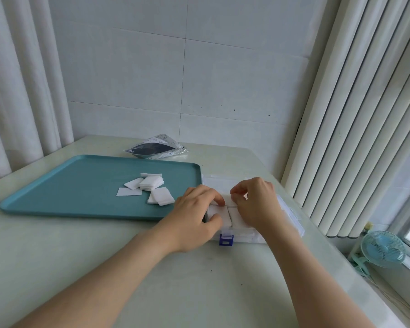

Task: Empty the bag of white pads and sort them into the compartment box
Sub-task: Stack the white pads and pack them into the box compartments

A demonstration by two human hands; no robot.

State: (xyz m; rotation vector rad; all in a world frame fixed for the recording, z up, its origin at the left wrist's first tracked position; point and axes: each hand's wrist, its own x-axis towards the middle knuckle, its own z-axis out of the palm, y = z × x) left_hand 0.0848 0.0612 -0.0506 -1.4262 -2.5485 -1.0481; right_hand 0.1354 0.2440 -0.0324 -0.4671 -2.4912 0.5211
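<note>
A pale green table [104,252] meets a white tiled wall [175,79], with curtains [17,91] at the left, vertical blinds [355,129] at the right and a small blue fan [381,248] low on the right. A teal tray [69,185] holds loose white pads [149,183]. The opened bag [155,149] lies beyond it. Just right of the tray is the clear compartment box [291,216], its blue latch [226,240] nearest. The left hand [194,214] pinches a pad [214,210] inside the box. The right hand [256,202] curls over the box; its grip cannot be told.

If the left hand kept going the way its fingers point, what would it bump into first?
Probably the right hand: the left hand points across the compartment box toward it, fingertips nearly meeting. Depth is hard to judge from one view.
</note>
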